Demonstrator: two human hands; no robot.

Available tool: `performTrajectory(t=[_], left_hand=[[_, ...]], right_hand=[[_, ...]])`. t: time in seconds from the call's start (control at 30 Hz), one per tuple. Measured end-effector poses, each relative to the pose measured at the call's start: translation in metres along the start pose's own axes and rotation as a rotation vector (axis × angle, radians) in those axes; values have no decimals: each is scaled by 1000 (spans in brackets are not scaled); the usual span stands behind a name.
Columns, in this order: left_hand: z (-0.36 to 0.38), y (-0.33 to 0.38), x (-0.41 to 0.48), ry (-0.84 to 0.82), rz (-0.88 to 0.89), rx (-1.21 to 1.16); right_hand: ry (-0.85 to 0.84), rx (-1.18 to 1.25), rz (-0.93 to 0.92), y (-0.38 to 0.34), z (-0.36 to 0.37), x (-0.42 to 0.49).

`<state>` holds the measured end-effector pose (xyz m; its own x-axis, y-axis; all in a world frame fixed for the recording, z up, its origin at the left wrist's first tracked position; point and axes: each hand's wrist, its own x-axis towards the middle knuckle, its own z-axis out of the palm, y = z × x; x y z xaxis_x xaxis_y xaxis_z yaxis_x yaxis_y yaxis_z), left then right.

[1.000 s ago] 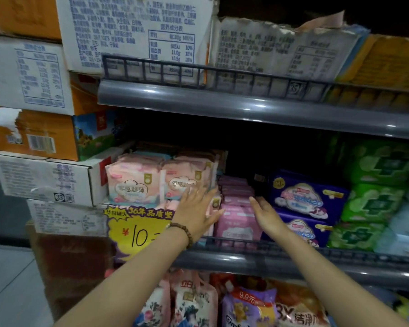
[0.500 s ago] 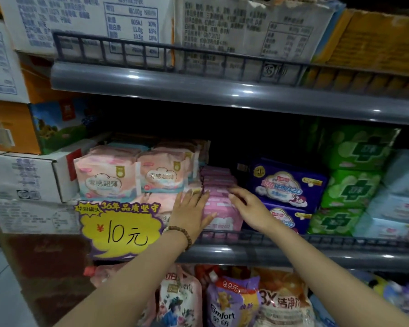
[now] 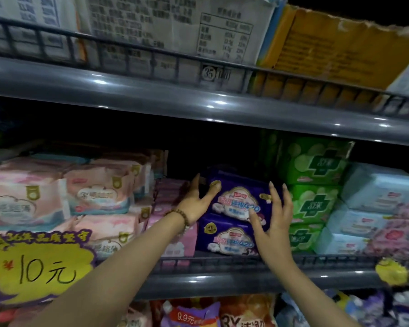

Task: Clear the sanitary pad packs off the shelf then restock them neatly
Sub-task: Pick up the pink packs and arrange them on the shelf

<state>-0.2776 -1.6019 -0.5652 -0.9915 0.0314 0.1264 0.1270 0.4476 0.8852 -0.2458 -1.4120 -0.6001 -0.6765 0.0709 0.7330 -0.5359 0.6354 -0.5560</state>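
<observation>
Shop shelf (image 3: 222, 280), clearing step; left hand (image 3: 195, 204) pinches top purple pack (image 3: 240, 200) at 9 o'clock; right hand (image 3: 275, 220) spread at 3 o'clock; next: grip, lift over rail (image 3: 222, 261).

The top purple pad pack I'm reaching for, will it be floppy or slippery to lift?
The top purple pack looks puffy and film-wrapped, so probably light and squashy. The shiny film may slip. The lower purple pack beneath might shift.

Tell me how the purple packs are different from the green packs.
Purple packs show a white cloud; green packs show a cross. Purple packs stack two high, green packs three. The left hand and right hand frame purple packs, not green packs. Both sit on one shelf.
</observation>
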Motion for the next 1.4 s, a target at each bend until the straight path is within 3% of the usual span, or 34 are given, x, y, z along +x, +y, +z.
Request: performTrajectory(t=[0.17, 0.3, 0.47, 0.63, 0.73, 0.8, 0.9, 1.03, 1.1, 1.4], left_hand=[[10, 2, -4, 133, -56, -103], [11, 3, -17, 181, -63, -33], [5, 15, -25, 134, -148, 5], [-33, 23, 19, 300, -125, -120], [-47, 14, 50, 231, -219, -275], [-48, 8, 61, 91, -282, -221], [-37, 2, 71, 30, -278, -144], [-30, 24, 59, 7, -213, -144], [-34, 39, 40, 41, -286, -156], [-28, -3, 104, 14, -346, -364]], right_hand=[[-128, 28, 36, 2, -3, 14], [-254, -13, 67, 1, -9, 35], [-316, -97, -20, -3, -20, 50], [-301, 24, -76, -17, -21, 83], [-421, 11, -79, -19, -10, 97], [-480, -60, -56, -14, -2, 99], [-485, -241, -142, -5, 6, 94], [-448, -274, -154, 0, 8, 91], [-441, -305, -182, 3, 11, 89], [-436, -321, -184, 7, 15, 88]])
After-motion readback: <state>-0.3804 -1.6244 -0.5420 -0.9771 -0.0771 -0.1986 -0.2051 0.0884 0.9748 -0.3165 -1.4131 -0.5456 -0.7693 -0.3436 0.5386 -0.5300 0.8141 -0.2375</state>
